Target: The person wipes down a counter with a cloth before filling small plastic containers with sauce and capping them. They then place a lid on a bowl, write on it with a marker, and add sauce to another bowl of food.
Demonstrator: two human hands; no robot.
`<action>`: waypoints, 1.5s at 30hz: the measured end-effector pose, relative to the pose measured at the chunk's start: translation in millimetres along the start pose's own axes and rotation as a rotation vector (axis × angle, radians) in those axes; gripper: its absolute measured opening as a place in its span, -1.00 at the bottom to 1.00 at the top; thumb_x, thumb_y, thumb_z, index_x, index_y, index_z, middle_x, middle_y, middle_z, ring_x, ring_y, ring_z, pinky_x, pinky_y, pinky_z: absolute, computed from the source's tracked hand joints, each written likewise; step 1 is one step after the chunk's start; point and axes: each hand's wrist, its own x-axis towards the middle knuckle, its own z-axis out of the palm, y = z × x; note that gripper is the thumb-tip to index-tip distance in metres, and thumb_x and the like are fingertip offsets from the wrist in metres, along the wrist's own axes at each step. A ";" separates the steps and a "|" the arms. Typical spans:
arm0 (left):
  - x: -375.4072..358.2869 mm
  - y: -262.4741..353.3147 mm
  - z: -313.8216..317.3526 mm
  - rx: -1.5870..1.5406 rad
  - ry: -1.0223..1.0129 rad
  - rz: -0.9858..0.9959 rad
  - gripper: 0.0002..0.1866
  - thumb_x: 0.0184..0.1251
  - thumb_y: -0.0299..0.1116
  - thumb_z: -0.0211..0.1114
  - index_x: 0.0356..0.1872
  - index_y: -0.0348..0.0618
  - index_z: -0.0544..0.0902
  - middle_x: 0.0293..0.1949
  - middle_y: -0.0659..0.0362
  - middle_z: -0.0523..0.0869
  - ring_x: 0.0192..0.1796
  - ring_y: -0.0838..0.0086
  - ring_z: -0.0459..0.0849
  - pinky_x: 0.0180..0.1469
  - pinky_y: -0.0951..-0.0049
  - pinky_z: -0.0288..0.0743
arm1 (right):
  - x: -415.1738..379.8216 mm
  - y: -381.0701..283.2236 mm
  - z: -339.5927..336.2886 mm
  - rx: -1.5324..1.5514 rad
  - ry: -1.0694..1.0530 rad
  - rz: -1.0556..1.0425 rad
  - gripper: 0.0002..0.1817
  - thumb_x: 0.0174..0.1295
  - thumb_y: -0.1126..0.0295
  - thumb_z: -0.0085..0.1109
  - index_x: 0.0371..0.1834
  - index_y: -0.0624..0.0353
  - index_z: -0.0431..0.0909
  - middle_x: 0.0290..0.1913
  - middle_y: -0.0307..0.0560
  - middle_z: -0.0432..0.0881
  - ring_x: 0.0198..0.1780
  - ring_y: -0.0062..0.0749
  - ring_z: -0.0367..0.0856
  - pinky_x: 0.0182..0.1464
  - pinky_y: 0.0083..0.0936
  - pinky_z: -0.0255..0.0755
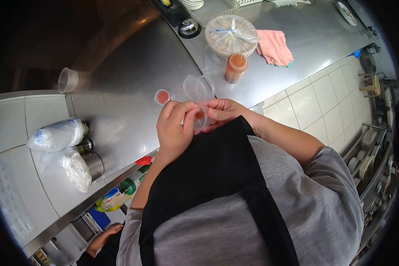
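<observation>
Close in front of my black apron, both hands are closed around a small clear plastic sauce cup [201,122] with orange-red sauce inside. My left hand [176,125] grips its left side, thumb and fingers near the rim. From the other side, my right hand [221,112] holds it with the thumb across and fingers underneath. A second sauce cup [162,96] with red sauce stands on the steel counter just beyond my left hand. Clear empty plastic cups or lids [194,87] lie past my fingers. A squeeze bottle [236,68] of orange-brown sauce stands upright farther right.
Beyond the bottle are a plastic-covered round container [232,34], a pink cloth [275,46] and a call bell [189,28]. A clear tub [68,80] sits at the far left, above plastic-wrapped bundles [57,134]. Another person's arm [103,237] shows at the lower left.
</observation>
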 end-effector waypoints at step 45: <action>-6.3 -7.6 6.9 -0.394 -0.016 -0.174 -0.69 0.08 -0.64 0.41 -0.11 -0.17 0.73 -0.05 0.09 0.66 0.07 0.34 0.69 0.05 0.40 0.63 | 5.5 3.0 7.4 -0.166 0.115 -0.247 -0.57 0.41 0.38 0.16 0.30 0.13 0.35 0.19 -0.22 0.52 0.16 -0.54 0.54 0.18 -0.53 0.54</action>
